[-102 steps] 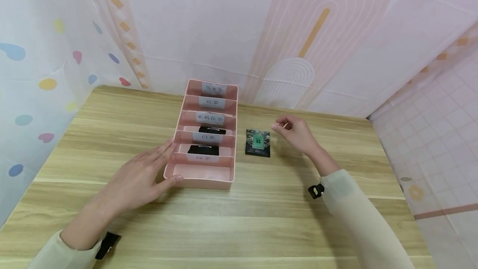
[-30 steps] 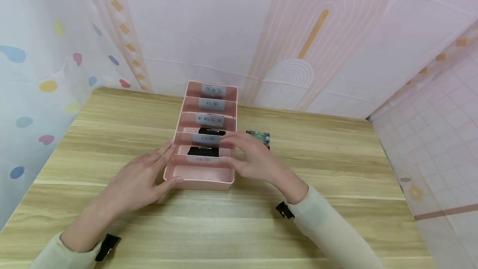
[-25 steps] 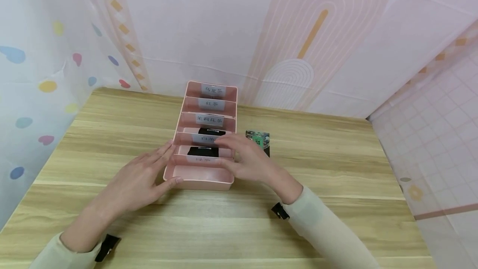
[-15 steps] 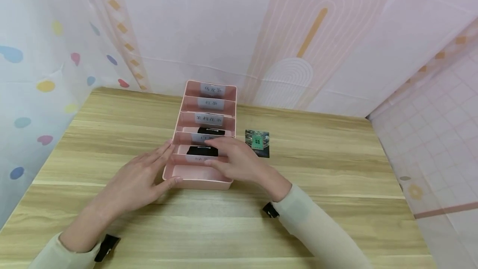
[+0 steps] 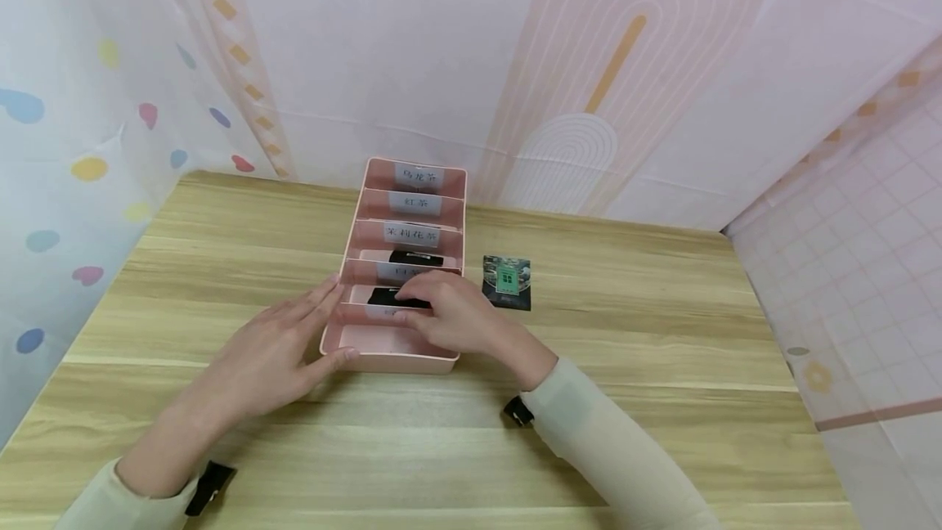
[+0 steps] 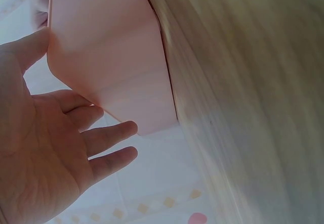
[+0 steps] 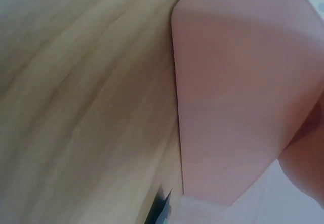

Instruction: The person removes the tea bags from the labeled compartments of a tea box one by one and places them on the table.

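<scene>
A pink divided box (image 5: 401,363) with several labelled compartments stands on the wooden table. My left hand (image 5: 275,358) rests along its left side, fingers mostly straight and thumb at the front rim; in the left wrist view, the left hand (image 6: 55,148) touches the box's edge. My right hand (image 5: 459,313) reaches in over the right rim. Its index finger is over a black packet (image 5: 381,296) in the second compartment from the front, the thumb by the divider before it; the other fingers are hidden. Another black packet (image 5: 415,258) lies one compartment farther back.
A dark tea sachet with a green label (image 5: 507,283) lies flat on the table (image 5: 633,424), right of the box. Patterned cloth (image 5: 412,64) hangs behind the table. The front compartment's pink floor (image 5: 379,339) shows beside my right hand.
My right hand has moved from beside the sachet to over the box, then farther left and down to the black packet. My left hand keeps its place.
</scene>
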The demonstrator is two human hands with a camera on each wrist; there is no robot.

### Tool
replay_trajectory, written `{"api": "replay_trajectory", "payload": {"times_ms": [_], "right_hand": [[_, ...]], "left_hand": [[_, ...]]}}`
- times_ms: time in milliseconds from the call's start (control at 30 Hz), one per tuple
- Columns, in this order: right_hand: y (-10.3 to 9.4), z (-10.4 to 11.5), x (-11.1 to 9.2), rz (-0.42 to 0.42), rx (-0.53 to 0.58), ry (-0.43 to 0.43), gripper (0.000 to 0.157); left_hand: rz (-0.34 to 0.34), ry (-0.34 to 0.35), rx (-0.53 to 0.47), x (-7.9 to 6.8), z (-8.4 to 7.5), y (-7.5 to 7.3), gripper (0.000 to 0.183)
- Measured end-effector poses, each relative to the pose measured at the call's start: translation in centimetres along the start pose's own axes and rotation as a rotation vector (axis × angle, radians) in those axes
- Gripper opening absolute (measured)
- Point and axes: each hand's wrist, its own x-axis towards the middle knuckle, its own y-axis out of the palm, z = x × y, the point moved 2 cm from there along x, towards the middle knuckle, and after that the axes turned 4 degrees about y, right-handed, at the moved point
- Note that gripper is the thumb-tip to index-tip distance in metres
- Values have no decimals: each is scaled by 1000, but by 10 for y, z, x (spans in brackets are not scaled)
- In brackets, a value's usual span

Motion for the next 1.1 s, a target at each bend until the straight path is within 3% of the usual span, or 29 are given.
{"api": "replay_trajectory", "payload": {"times_ms": [500,1100], "right_hand": [[5,-1,3,-34,-49,-42,16],[5,-3,2,-63,54,-20,11]], "left_hand": [[-2,-4,-4,0,-1,0,84],[-5,-9,-2,0,0,2,84]]}}
